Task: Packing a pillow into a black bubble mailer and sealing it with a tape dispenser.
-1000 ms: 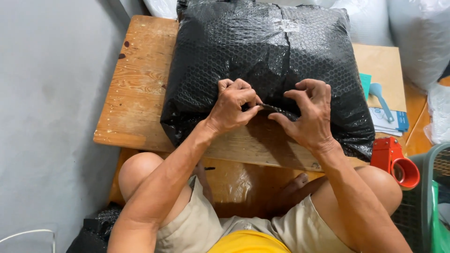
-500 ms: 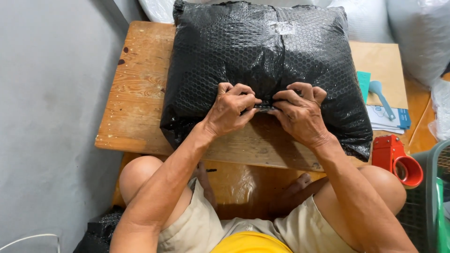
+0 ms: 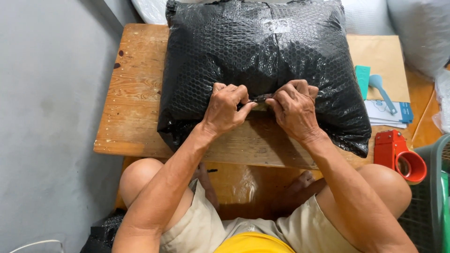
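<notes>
A large, pillow-shaped parcel wrapped in black bubble-wrap plastic (image 3: pixel 262 70) lies flat on a small, worn wooden desk (image 3: pixel 133 98), covering most of its top and reaching its near edge. The person sits close to that edge, knees under it, with both arms stretched forward onto the parcel.

The left hand (image 3: pixel 225 110) and the right hand (image 3: pixel 293 110) meet at the middle of the parcel's near side. Each hand is curled tight, with fingers and thumb pinching a fold of the black wrap, and the knuckles nearly touch. Between them a short bunched seam of plastic stands up; whether a strip of tape lies under the fingers is hard to tell, since the hands hide that spot.

As for progress, the parcel looks already fully covered: the wrap is smooth over the top, and a clear taped seam runs down its far half. What seems left is the closing of this near fold, which is gathered but not visibly fixed.

To the right, well apart from the hands, a red tape dispenser (image 3: pixel 398 154) sits off the desk's near corner. Farther back lie a light blue plastic scoop (image 3: pixel 382 91) and a small stack of white and blue printed papers (image 3: pixel 389 112), on a tan cardboard sheet (image 3: pixel 379 51).
</notes>
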